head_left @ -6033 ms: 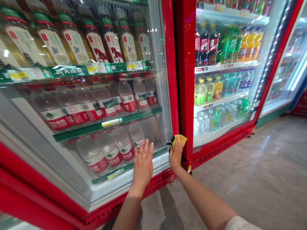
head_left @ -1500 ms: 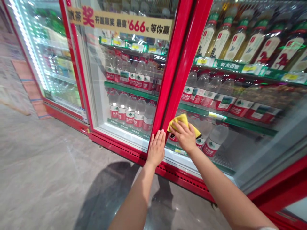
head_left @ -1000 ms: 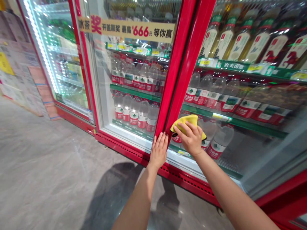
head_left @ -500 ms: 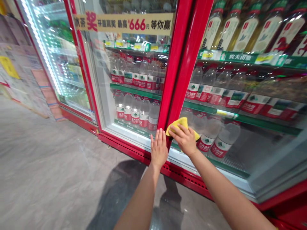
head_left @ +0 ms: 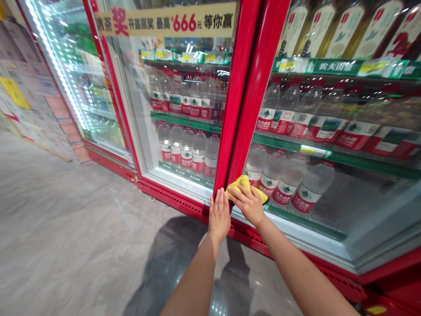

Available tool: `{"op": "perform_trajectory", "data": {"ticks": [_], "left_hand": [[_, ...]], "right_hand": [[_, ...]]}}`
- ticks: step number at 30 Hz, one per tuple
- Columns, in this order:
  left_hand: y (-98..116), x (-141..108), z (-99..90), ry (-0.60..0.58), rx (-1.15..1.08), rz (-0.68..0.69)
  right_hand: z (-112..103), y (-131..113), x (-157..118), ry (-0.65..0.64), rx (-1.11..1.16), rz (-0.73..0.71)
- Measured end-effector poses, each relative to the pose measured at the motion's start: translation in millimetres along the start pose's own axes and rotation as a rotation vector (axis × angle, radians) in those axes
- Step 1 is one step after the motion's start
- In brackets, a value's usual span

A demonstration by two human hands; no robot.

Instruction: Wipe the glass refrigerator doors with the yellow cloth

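My right hand (head_left: 247,202) presses a folded yellow cloth (head_left: 242,181) against the lower part of the red door frame (head_left: 249,109), where it meets the glass of the right fridge door. The cloth has a dark edge and spreads out under the fingers. Just to the left, my left hand (head_left: 219,218) lies flat with fingers stretched on the bottom of the neighbouring red door frame (head_left: 234,87). It holds nothing. Behind the right glass, water bottles (head_left: 283,186) with red and white labels stand near the cloth.
Shelves (head_left: 362,162) of bottles fill both fridge doors. A banner (head_left: 167,22) crosses the left door. A red vented base (head_left: 171,199) runs along the grey floor (head_left: 75,228). Farther left are a lit fridge (head_left: 88,87) and stacked cartons (head_left: 39,105).
My right hand has slid the cloth down along the door frame, closer to my left hand. My left hand has shifted slightly lower too. The view has tilted a little.
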State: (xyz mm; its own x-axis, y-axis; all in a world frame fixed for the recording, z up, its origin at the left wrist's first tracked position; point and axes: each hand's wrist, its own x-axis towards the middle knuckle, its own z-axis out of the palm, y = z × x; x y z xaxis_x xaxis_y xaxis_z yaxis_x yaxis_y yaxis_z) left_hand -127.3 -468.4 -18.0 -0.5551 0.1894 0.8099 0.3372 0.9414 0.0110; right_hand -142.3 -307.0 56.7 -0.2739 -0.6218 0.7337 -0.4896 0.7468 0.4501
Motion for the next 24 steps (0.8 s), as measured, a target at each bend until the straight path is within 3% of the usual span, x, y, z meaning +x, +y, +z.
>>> {"op": "perform_trajectory", "data": {"ticks": [3,6,9,14,17,21,24], "left_hand": [[8,9,-2.4,-0.004,-0.018,0.034],[16,37,-9.0,-0.015,-0.055,0.049],[19,53,-13.8,-0.014,-0.074,0.031],[10,41,-14.2,-0.047,-0.084,0.050],[4,35,-15.2,-0.076,-0.089,0.086],[4,38,-15.7,-0.073,-0.079,0.126],[9,39,-13.6,-0.058,-0.054,0.108]], "right_hand": [[-12,14,3,-0.009,0.001,-0.018],[-22,31,19,0.054,-0.053,0.093],[-21,31,25,0.058,-0.081,0.154],[-19,14,-11,-0.057,0.003,0.015],[-27,19,-26,-0.079,-0.007,0.065],[-32,28,-10,-0.006,-0.085,0.235],[-27,23,-3,-0.039,-0.074,0.214]]}}
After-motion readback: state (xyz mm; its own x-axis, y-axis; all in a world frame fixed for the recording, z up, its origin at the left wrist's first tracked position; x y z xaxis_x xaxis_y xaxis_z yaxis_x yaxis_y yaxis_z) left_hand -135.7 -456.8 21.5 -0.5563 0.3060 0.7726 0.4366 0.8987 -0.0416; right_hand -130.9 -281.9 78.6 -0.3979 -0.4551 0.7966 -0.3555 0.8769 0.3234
